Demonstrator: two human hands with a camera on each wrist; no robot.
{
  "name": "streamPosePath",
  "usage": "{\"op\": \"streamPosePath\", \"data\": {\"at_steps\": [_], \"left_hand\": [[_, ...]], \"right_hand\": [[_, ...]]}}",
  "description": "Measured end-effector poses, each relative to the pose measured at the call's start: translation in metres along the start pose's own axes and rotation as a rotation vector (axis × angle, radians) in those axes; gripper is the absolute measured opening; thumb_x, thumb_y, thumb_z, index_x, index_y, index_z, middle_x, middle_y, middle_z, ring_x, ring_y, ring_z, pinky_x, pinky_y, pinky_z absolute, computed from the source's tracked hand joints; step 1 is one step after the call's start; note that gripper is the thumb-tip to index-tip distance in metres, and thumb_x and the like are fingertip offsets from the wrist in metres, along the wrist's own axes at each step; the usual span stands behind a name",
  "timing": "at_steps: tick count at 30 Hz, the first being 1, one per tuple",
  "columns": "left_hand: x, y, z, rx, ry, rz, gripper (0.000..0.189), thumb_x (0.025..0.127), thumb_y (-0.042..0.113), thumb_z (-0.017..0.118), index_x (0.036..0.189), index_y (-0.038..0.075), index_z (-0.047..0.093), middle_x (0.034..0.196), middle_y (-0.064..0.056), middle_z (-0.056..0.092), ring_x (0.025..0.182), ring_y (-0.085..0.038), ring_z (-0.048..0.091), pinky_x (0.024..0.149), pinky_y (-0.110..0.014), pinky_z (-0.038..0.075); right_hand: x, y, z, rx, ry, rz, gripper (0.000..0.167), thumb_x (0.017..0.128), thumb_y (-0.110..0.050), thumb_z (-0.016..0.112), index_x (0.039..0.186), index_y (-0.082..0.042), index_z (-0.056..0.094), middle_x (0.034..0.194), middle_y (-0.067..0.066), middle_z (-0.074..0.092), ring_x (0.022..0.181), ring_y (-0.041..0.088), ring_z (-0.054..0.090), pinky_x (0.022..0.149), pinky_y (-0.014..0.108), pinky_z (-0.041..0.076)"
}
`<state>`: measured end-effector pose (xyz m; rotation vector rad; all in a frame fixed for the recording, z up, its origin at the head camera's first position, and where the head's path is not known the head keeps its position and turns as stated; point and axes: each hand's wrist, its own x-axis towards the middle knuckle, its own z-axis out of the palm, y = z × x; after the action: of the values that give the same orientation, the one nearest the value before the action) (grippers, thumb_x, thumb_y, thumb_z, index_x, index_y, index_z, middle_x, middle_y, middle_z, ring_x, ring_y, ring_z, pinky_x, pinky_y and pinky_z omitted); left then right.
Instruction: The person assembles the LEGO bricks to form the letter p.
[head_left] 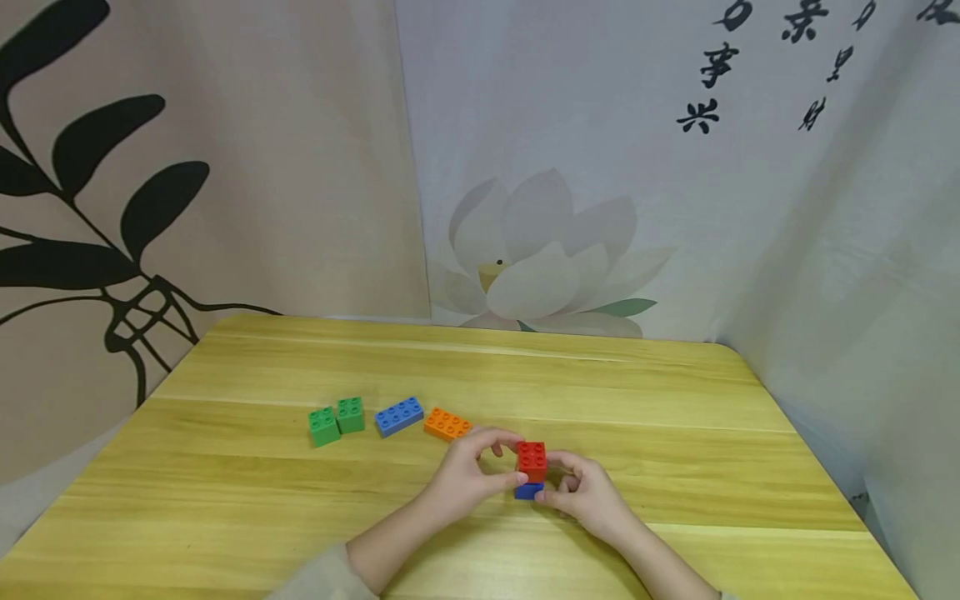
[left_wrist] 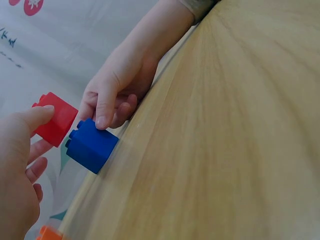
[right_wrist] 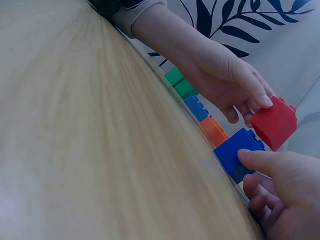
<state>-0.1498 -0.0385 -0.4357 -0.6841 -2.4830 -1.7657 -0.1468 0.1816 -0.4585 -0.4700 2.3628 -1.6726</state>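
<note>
Between thumb and fingers my left hand (head_left: 471, 477) pinches a square red toy brick (head_left: 532, 462), studs up. Below it a dark blue brick (left_wrist: 92, 146) sits on the table, and the thumb and fingers of my right hand (head_left: 592, 500) hold it by its sides. Both wrist views show the red brick (right_wrist: 274, 123) slightly tilted just above the studs of the blue brick (right_wrist: 238, 154), with a gap between the two. The far fingertips of the right hand are partly hidden behind the bricks.
Left of the hands on the wooden table (head_left: 247, 500) lie an orange brick (head_left: 447, 424), a longer blue brick (head_left: 399, 416) and two green bricks, one (head_left: 324, 427) beside the other (head_left: 350, 415). A printed curtain (head_left: 300, 167) hangs behind the table's far edge.
</note>
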Motion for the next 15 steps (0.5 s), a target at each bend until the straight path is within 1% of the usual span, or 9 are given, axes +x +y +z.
{"op": "streamPosePath", "data": {"at_steps": [4,8,12,15], "left_hand": [[0.0011,-0.0017,0.0014,0.015,-0.006,-0.006,0.038,0.077,0.024,0.082,0.112,0.019,0.068,0.099,0.011,0.061,0.091,-0.021,0.051,0.070,-0.035,0.041],[0.0020,-0.0035,0.0026,0.015,-0.014,-0.006,0.040,0.077,0.023,0.081,0.114,0.015,0.068,0.100,0.011,0.061,0.091,-0.019,0.050,0.069,-0.035,0.043],[0.0022,-0.0052,0.0041,0.011,-0.018,-0.009,0.040,0.078,0.023,0.081,0.114,0.014,0.068,0.100,0.011,0.061,0.091,-0.019,0.050,0.069,-0.033,0.044],[0.0021,-0.0057,0.0046,0.012,-0.019,-0.010,0.039,0.078,0.023,0.081,0.114,0.014,0.068,0.100,0.010,0.061,0.091,-0.020,0.050,0.067,-0.029,0.043]], "right_hand": [[0.0001,0.0005,-0.0001,-0.005,-0.003,-0.010,0.048,0.080,-0.010,0.078,0.124,-0.002,0.060,0.110,0.013,0.064,0.048,0.005,0.044,0.044,0.018,0.037],[-0.0002,0.0000,-0.0002,0.004,-0.009,-0.012,0.049,0.080,-0.009,0.077,0.125,-0.001,0.060,0.095,0.012,0.064,0.048,0.005,0.044,0.044,0.017,0.037],[-0.0007,-0.0006,-0.0004,0.017,-0.012,-0.017,0.049,0.080,-0.008,0.077,0.124,0.000,0.060,0.085,0.010,0.061,0.048,0.005,0.045,0.045,0.017,0.038],[-0.0010,-0.0012,-0.0005,0.011,-0.009,-0.016,0.049,0.079,-0.008,0.077,0.124,0.000,0.060,0.074,0.007,0.059,0.048,0.005,0.044,0.045,0.017,0.038]]}}
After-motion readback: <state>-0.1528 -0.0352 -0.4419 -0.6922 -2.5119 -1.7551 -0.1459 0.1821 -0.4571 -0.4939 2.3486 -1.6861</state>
